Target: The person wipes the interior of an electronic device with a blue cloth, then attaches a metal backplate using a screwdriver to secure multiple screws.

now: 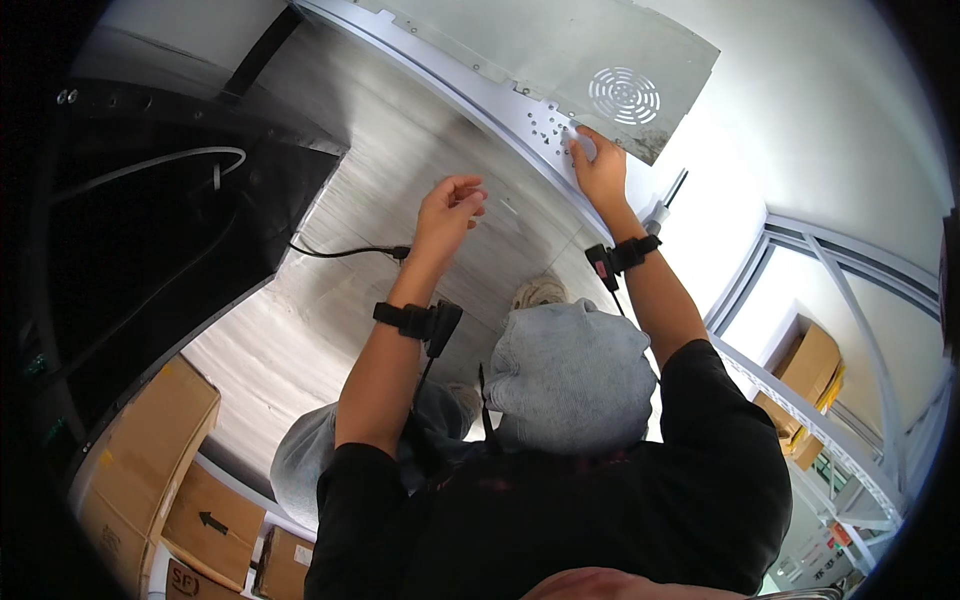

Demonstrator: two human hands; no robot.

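A group of small screws [547,133] lies scattered on a white ledge at the top of the view. Over its right end is my right hand [604,175], thumb and forefinger curved towards the ledge with a narrow gap between their tips. The screws lie just left of these fingertips. A grey metal panel [560,50] with a round slotted vent [625,96] rests beside them along the ledge. Lower and to the left, my left hand [452,210] hangs in the air above the floor, its fingers curled in. Whatever it may hold is hidden.
A screwdriver-like tool [664,205] lies beside my right wrist. At the left stands a large black open case [150,210] with cables. Cardboard boxes [150,440] are at lower left. A white metal frame [830,250] stands at the right. My knee [575,380] is raised below my hands.
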